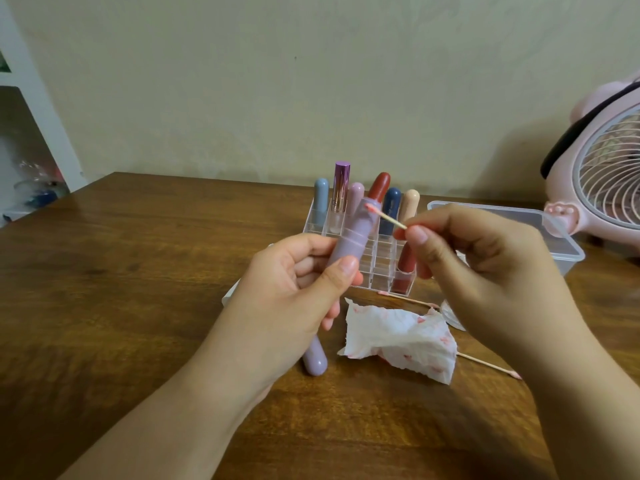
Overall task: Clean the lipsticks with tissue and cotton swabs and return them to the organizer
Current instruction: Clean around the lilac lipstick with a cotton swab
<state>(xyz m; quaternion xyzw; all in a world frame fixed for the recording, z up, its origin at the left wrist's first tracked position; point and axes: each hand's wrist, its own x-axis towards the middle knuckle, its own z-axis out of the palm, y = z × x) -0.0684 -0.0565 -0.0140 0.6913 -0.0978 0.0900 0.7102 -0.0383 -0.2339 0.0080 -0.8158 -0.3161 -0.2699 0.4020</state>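
Held the lilac lipstick [348,237] upright in the left hand [298,289], fingers curled around. Pinched a cotton swab [386,216] in the right hand [485,271], tip at the tube's open top. Partly hid the clear organizer [367,261] behind. Lay nearby: stained tissue [398,337], lilac cap [315,358], used swabs [485,364], pink fan [606,168].

— Where do we find passage?
— Bare table [121,271] on our left.
— Obstructions?
— Organizer [360,258] ahead; crumpled tissue [398,337], lilac cap [315,358] and used swabs [485,364] nearer; plastic box [554,244] and fan [609,174] right.
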